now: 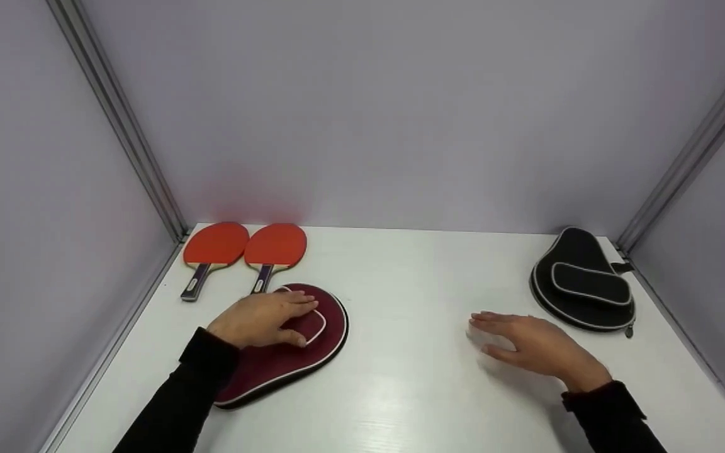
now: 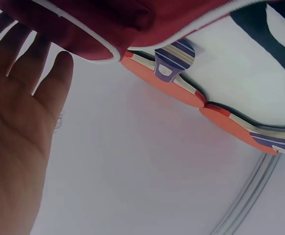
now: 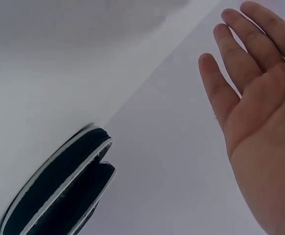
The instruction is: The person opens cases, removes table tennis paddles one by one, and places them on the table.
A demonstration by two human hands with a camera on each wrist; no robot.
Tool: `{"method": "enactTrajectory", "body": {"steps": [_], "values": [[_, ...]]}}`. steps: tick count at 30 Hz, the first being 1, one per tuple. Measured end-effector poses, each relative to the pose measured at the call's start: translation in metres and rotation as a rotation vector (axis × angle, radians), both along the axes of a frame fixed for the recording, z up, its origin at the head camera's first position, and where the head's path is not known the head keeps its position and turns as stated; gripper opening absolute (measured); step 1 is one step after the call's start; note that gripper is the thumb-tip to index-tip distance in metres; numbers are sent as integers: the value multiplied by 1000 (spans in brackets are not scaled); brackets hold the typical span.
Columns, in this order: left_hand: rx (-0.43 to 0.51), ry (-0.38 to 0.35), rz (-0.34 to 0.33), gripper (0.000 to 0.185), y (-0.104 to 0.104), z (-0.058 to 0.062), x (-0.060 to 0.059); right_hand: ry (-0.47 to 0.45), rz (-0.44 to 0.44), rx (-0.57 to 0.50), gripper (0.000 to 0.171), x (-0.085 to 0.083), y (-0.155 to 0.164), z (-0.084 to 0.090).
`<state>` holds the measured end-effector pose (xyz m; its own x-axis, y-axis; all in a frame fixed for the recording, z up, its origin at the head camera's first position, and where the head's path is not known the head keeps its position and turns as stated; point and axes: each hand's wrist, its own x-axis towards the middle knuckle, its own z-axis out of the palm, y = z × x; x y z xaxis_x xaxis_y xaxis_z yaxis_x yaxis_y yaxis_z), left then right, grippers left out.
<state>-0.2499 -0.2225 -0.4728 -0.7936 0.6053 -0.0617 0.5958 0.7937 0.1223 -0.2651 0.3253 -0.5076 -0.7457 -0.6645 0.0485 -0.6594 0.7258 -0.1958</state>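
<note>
The maroon paddle case [image 1: 287, 352] lay flat at the near left of the white worktop [image 1: 413, 377], its rounded head toward the far edge and its narrow end toward the person. The left hand [image 1: 262, 319] rested palm-down on the case's white-piped front pocket [image 1: 309, 326], fingers nearly straight and spread, with nothing clasped in its grip; the left wrist view showed the palm open and the case edge at the fingertips. Just beyond the case lay two red paddles [image 1: 246, 246] side by side, and the nearer paddle's handle [image 1: 263, 277] ran up to the case rim.

The right hand [image 1: 535, 343] hovered low over bare worktop, well apart from the maroon case, fingers extended and its grip holding nothing. A black paddle case [image 1: 584, 281] lay closed at the far right, near that hand but not touched.

For the step in hand, judged as steadying the maroon case, flat pressure over the pocket was advisable so that the case would not slide into the paddles. The zip could not be made out here.
</note>
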Motion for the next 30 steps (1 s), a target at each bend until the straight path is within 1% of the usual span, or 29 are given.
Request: {"method": "enactTrajectory", "body": {"steps": [5, 8, 11, 15, 18, 21, 23, 26, 30], "values": [[4, -10, 44, 75, 8, -2, 1, 78, -71, -34, 52, 0, 18, 9], [-1, -16, 72, 74, 14, -1, 3, 127, -143, -39, 54, -1, 30, 14], [-11, -24, 100, 72, 20, 2, 4, 151, -223, -33, 57, -5, 41, 18], [-32, -12, 128, 69, 30, 7, 5, 134, -327, -36, 61, -11, 55, 21], [-39, -3, 155, 66, 38, 12, 3, 122, -382, -46, 65, -17, 65, 25], [-38, -9, 196, 65, 46, 17, 1, 107, -410, -39, 70, -25, 72, 31], [-25, 3, 220, 67, 52, 18, 0, 90, -418, -24, 73, -31, 76, 34], [23, 54, 252, 70, 62, 17, -1, 51, -438, -5, 76, -38, 81, 36], [92, 201, 286, 70, 77, 10, -4, -1, -476, 32, 80, -48, 89, 38]]}}
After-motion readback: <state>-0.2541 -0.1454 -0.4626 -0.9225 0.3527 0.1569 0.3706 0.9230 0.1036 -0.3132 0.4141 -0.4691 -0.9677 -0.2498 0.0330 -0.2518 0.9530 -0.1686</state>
